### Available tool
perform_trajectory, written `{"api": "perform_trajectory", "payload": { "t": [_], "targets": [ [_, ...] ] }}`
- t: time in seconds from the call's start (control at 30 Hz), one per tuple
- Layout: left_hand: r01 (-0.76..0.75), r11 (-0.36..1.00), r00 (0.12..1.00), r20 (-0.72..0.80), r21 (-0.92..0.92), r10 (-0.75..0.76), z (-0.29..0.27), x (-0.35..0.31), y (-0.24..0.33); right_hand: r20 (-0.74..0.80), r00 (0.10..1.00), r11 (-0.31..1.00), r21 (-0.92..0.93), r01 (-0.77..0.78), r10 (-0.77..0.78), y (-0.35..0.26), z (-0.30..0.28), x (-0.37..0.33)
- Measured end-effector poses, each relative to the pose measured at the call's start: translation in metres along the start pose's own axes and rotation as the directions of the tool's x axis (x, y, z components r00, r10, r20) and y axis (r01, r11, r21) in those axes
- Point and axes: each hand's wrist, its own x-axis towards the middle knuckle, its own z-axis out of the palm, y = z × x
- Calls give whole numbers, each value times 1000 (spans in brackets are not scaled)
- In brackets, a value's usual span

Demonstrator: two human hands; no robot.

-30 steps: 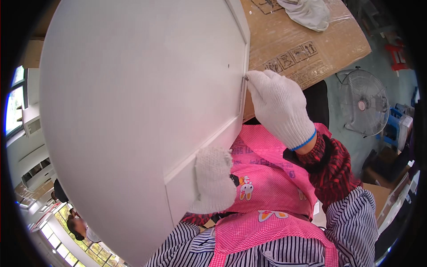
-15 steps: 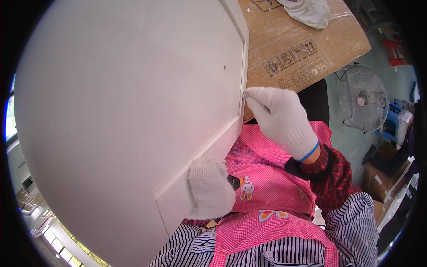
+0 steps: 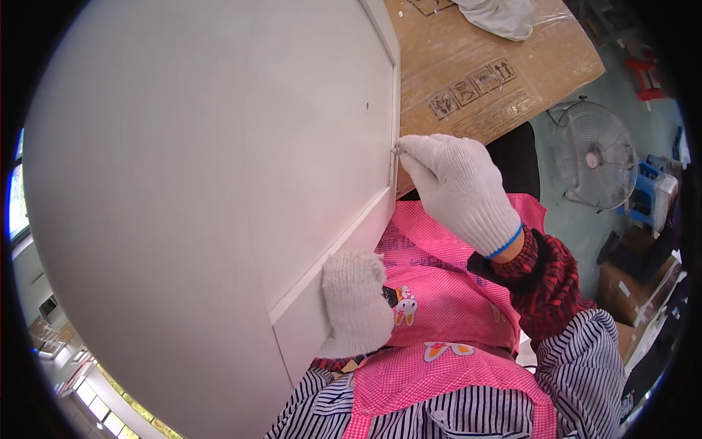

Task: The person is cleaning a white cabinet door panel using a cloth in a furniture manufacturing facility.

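Observation:
A large white panel with a raised frame border, like a cabinet door, fills the left and middle of the head view, tilted toward me. My left hand, in a white knit glove, is closed at the panel's near edge; its fingertips are hidden. Also gloved in white, with a blue cuff edge, my right hand is pinched at the panel's right border. Thumb and forefinger hold something small and thin against the frame groove; its kind is too small to tell. A small dark mark shows on the panel's face.
Beyond the panel lies a large flat cardboard box with a pale cloth on it. At the right stand a floor fan, a blue stool and a red stool. My pink apron hangs close behind the panel.
My right hand has moved slightly up along the panel's border, still pinched. The panel and my left hand have shifted a little in view; the left hand stays at the edge.

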Motion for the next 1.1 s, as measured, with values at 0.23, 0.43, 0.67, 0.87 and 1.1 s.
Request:
{"api": "perform_trajectory", "payload": {
  "t": [0.23,0.43,0.67,0.87,1.1],
  "targets": [
    [1,998,934,-357,-55,-20,1,-2,11,143,990,1000,26,-6,2,-13,-2,-17],
    [-24,999,877,-478,34,38,15,12,13,44,998,997,-51,51,-49,1,-4,2],
    [8,-955,894,426,297,139,-81,-10,38,68,995,996,36,-75,73,0,-7,-20],
    [-176,-217,917,240,960,319,-36,1,22,128,992,998,65,-21,12,-6,-12,7],
    [-98,-988,894,448,117,-36,15,25,39,155,984,996,-4,-90,90,-24,-3,-17]
  ]
}}
